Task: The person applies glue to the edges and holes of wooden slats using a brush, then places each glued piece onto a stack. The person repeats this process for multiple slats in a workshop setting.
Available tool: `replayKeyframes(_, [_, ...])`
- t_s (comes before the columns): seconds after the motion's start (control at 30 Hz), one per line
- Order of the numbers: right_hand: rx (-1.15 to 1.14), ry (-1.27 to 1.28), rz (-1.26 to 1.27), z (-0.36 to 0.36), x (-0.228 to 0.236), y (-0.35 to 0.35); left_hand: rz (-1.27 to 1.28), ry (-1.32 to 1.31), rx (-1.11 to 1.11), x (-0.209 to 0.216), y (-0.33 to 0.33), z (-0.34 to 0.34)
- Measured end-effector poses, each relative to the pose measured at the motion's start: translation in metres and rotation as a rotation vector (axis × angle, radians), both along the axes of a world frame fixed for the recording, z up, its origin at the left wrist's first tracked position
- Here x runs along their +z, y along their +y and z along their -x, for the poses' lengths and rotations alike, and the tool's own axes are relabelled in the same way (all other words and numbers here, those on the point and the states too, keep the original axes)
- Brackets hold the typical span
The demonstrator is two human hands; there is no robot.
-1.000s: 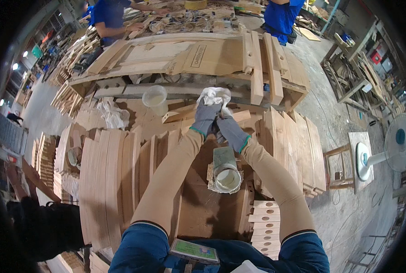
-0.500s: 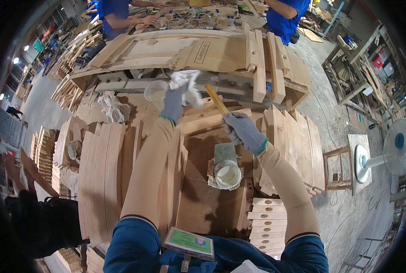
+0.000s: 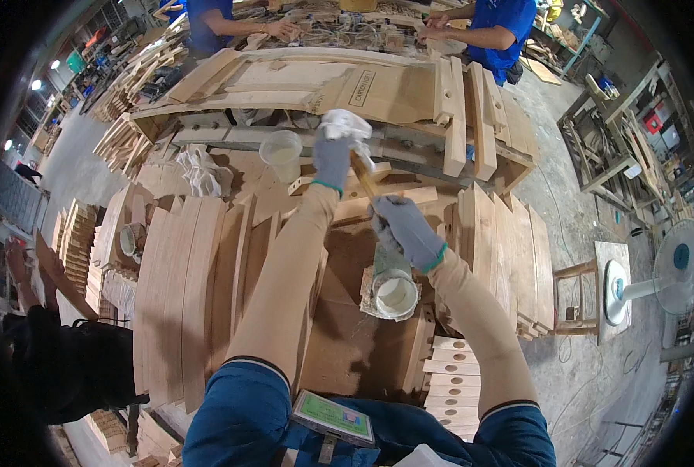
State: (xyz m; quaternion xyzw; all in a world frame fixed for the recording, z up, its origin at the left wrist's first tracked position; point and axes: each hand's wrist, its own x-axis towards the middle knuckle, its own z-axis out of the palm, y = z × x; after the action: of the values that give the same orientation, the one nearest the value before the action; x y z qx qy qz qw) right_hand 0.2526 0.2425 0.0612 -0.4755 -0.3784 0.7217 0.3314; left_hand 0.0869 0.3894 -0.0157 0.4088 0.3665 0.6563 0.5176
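My left hand [image 3: 331, 162], in a grey glove, is closed on a crumpled white cloth [image 3: 347, 128]. My right hand [image 3: 411, 231], gloved alike, grips a yellowish wooden stick-like handle [image 3: 365, 176]. The cloth lies against the handle's far end, so whatever tips it is hidden. Below my right hand stands a small round pot [image 3: 396, 294] with whitish contents and a crusted rim. A translucent plastic cup [image 3: 282, 154] holding pale liquid is just left of my left hand. Loose wooden pieces [image 3: 386, 204] lie beyond the handle.
Stacked curved boards [image 3: 179, 296] stand on the left, and more boards [image 3: 510, 257] on the right. Slats with oval holes [image 3: 452, 381] are piled near my right elbow. A second white cloth [image 3: 200, 170] lies at left. Across the bench, two people in blue work; a fan [image 3: 678, 261] is at right.
My left hand has moved right with the cloth, which now meets the end of the handle. My right hand has shifted slightly left. The co-worker at far right has lowered their hands to the bench.
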Motion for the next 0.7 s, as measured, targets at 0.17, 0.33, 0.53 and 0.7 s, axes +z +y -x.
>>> replayKeyframes(0.17, [-0.079,0.058,0.016,-0.017,0.004,0.007,-0.202,0.321,-0.114,-0.001,-0.015,0.006])
replayKeyframes(0.33, [-0.168,0.057,0.058,0.004,-0.002,0.016,0.016,-0.051,-0.095,0.005,-0.046,-0.049])
replayKeyframes(0.53, [0.074,0.043,-0.012,0.015,0.011,-0.013,0.032,-0.229,0.070,0.030,-0.014,0.038])
replayKeyframes(0.7, [-0.150,0.030,-0.073,-0.013,0.000,0.016,0.039,-0.607,-0.582,0.044,-0.049,-0.018])
